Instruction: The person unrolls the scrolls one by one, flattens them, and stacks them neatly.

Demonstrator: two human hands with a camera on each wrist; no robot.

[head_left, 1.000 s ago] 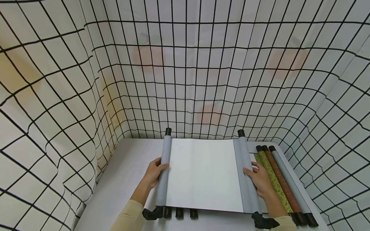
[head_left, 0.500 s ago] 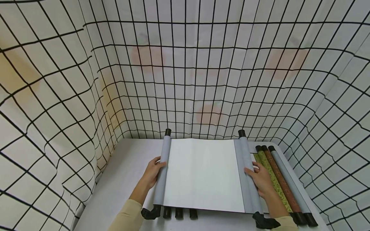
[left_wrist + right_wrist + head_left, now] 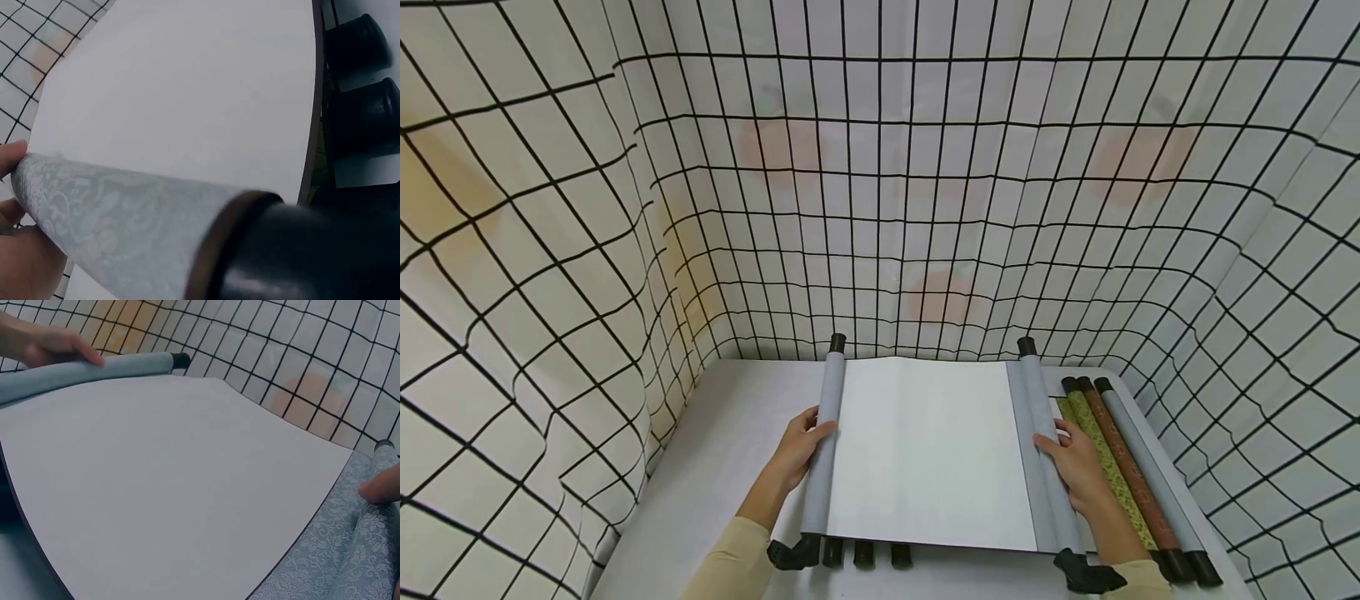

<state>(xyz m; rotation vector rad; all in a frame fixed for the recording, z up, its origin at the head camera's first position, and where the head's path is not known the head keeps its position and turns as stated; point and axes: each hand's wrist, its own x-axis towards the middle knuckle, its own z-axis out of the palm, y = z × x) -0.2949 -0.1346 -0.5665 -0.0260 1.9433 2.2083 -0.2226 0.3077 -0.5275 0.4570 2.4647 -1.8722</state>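
Note:
A hanging scroll [image 3: 932, 450] lies partly unrolled between my hands, showing blank white paper bordered by grey-blue brocade. My left hand [image 3: 799, 448] grips the rolled left end [image 3: 824, 467], thumb on top and fingers round its outer side. On the right, my right hand [image 3: 1075, 468] holds the other rolled end [image 3: 1051, 483] with the thumb over it. White floral patterning shows on the brocade [image 3: 119, 219] in the left wrist view, beside a large black roller knob [image 3: 306, 250]. The paper [image 3: 169, 481] bows gently in the right wrist view.
Rolled scrolls in green [image 3: 1108, 462], reddish brown [image 3: 1138, 483] and grey-blue [image 3: 1161, 475] lie side by side at the table's right. Several black knobs [image 3: 864, 554] stick out under the paper's near edge. Black wire mesh [image 3: 880, 200] encloses the white table [image 3: 700, 500] at the back and sides.
The left rolled end shifted slightly left with my left hand, then a little back right. My right hand moved a touch to the right and keeps its hold.

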